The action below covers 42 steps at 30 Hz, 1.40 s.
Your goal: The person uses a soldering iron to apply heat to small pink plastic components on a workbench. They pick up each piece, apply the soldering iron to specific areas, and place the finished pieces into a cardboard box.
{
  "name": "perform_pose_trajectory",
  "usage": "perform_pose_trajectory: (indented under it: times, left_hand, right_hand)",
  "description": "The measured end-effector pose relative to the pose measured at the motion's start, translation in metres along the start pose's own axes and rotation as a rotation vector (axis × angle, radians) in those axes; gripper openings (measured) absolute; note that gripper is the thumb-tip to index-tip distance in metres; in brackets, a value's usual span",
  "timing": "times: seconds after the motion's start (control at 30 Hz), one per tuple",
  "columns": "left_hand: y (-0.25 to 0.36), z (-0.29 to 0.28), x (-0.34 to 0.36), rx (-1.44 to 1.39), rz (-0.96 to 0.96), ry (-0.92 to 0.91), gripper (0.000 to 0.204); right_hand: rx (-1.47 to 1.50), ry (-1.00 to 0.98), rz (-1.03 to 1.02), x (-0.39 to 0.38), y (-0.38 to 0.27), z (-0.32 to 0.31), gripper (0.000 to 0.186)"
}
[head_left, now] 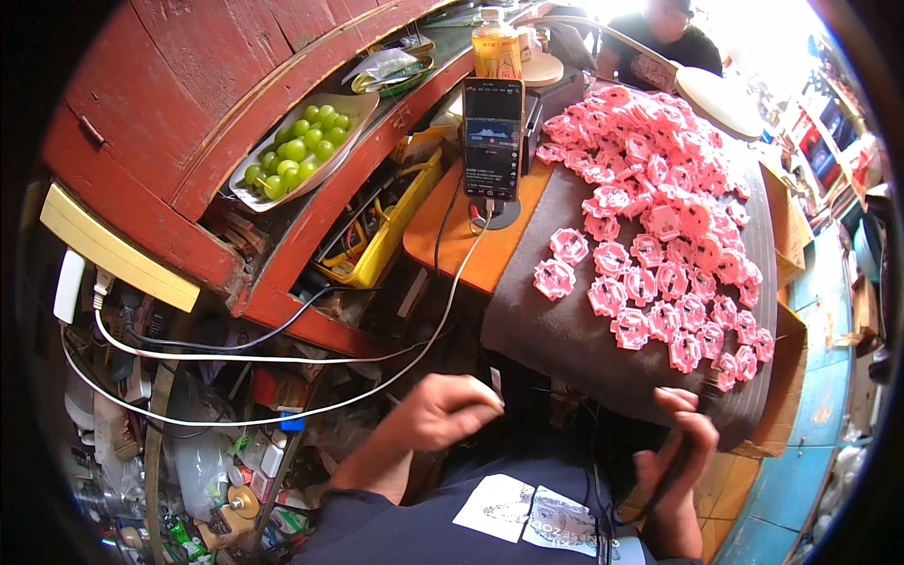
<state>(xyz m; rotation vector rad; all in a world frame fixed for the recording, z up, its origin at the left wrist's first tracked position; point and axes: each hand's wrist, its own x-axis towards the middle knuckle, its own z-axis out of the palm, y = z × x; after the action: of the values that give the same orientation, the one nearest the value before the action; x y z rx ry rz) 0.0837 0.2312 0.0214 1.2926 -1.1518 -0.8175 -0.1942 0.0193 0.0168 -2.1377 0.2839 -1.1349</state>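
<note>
My left hand (444,411) is closed in a pinch over my lap, left of the dark mat. A small pale strip (496,379) shows by its fingertips; whether they grip it I cannot tell. My right hand (680,457) is wrapped round a dark pen-like tool (708,397) with a cord, which looks like a soldering iron. Its front end reaches the nearest of the pink plastic parts (723,375); contact is unclear. Many more pink parts (659,221), with small dark bits in their middles, are heaped and spread on the dark mat (551,344).
A phone (492,141) stands upright on the orange board (443,231), its white cable (414,381) looping left to a power strip (113,247). Behind are a bottle (496,47) and a white lamp (720,99). Green grapes (299,151) fill a dish. Someone (664,42) sits opposite.
</note>
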Motion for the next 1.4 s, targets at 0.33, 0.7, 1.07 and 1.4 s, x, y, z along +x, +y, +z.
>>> perform_pose_trajectory:
  times: [0.33, 0.7, 1.07, 1.4]
  left_hand:
    - [0.006, 0.033, 0.053, -0.016, 0.205, -0.378, 0.015]
    - [0.013, 0.072, 0.102, 0.155, 0.036, -0.469, 0.013]
    - [0.04, 0.159, 0.182, 0.201, 0.343, -0.582, 0.02]
    - [0.04, 0.228, 0.241, 0.513, 0.509, -0.409, 0.021]
  right_hand:
    - [0.349, -0.398, -0.019, 0.054, -0.005, 0.048, 0.035]
    - [0.215, -0.271, 0.11, 0.029, 0.024, -0.027, 0.032]
    - [0.343, -0.122, 0.083, 0.018, 0.038, -0.109, 0.043]
    - [0.214, 0.238, 0.23, -0.007, 0.089, -0.18, 0.034]
